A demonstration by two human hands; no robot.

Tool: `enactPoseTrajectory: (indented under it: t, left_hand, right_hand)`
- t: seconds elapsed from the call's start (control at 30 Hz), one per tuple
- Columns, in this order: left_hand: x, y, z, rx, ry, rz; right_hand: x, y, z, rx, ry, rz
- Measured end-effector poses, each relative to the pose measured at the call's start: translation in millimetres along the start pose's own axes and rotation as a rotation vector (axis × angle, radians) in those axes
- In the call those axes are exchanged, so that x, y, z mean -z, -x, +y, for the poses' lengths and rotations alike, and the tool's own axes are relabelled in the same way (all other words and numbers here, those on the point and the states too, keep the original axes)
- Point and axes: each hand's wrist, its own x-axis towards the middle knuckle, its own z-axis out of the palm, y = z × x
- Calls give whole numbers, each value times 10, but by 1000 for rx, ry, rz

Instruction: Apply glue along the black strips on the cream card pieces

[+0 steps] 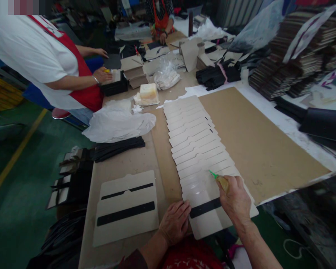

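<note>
My right hand (235,198) is wrapped round a yellowish glue bottle (223,184) with a green nozzle. The nozzle tip points at the nearest of the overlapping cream boards (197,149), which run away from me in a fanned row. A shiny wet-looking patch shows on that board, and a black strip (205,208) crosses it. My left hand (175,218) lies at the board's left edge, fingers stretched out and resting flat. Further left, two cream boards (126,231) with black strips lie overlapped on the table.
A brown sheet (263,142) covers the right of the table. Black strips (120,147), a plastic bag (120,121) and a cream block (148,93) lie at the left. Stacked dark boards (299,52) stand far right. A co-worker in a red apron (84,71) works at the left; another is at the back.
</note>
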Motion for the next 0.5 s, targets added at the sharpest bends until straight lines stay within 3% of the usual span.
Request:
enactPoseTrajectory:
  t: [0.17,0.37,0.5]
  left_hand:
    - [5,-4,-18,-21,-14,-7]
    - [23,-19,-12,-18,-22,12]
    - [27,-22,-27,-26,-27,34]
  right_hand:
    - [-5,-107,130,-62,59,52]
    - [37,-101,109,-30,9,-2]
    - [30,-192,217,-78,34,29]
